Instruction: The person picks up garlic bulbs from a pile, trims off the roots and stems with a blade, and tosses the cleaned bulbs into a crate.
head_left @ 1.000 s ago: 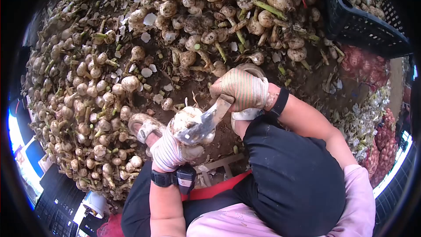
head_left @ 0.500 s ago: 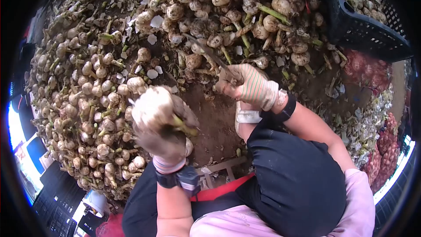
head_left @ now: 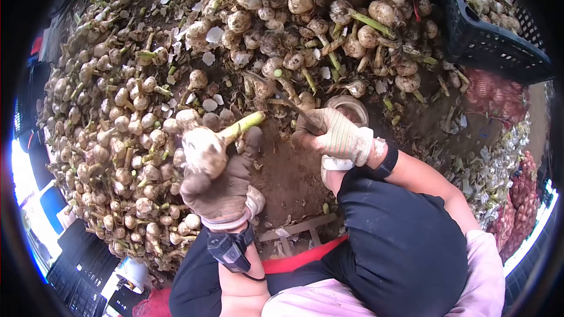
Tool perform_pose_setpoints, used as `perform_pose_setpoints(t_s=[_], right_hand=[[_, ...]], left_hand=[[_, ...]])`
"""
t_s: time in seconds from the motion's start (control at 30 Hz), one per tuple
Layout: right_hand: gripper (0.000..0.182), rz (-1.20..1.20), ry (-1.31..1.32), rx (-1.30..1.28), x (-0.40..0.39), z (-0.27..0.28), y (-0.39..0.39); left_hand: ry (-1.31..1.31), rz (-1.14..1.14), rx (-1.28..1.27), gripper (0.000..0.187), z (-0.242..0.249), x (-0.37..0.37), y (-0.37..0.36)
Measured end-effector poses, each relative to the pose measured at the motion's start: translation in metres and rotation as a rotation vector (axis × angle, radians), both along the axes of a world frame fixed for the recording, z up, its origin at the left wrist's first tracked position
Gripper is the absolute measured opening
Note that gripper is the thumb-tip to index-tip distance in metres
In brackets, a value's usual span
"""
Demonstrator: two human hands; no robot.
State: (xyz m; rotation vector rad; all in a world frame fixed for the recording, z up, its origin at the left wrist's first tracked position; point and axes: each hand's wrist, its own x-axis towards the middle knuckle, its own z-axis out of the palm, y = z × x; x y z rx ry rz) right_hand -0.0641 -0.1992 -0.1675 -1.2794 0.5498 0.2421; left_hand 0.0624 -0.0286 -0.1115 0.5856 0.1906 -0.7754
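Observation:
My left hand [head_left: 222, 195], in a dirty glove, is closed around a garlic bulb [head_left: 203, 150]. The bulb is whitish with some brown skin, and its thick green stem [head_left: 244, 124] points up and to the right. A striped glove covers my right hand [head_left: 336, 136], whose fingers wrap the handle of a knife [head_left: 286, 100]. Its dark, narrow blade slants up and left above the ground, apart from the held bulb. Loose garlic bulbs [head_left: 120, 123] lie thickly beside my left hand.
More stemmed garlic [head_left: 358, 38] is heaped ahead. A dark plastic crate [head_left: 493, 44] holding garlic stands at upper right, near red net sacks [head_left: 496, 97]. Peeled skins [head_left: 499, 164] litter the right side. My bent knee [head_left: 405, 229] is below my right arm.
My left hand has turned the garlic bulb, so its stem now points up and right instead of down and right. My right hand and the knife have lowered slightly.

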Motion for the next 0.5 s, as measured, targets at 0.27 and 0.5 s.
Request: perform_pose_setpoints(t_s=[0.27, 0.5], right_hand=[[0.012, -0.074, -0.116, -0.028, 0.01, 0.018, 0.008], [0.015, 0.086, 0.095, 0.042, -0.006, -0.046, 0.005]], left_hand=[[0.129, 0.12, -0.228, 0.033, 0.002, -0.013, -0.029], [0.097, -0.093, -0.968, 0.026, 0.001, 0.011, -0.043]])
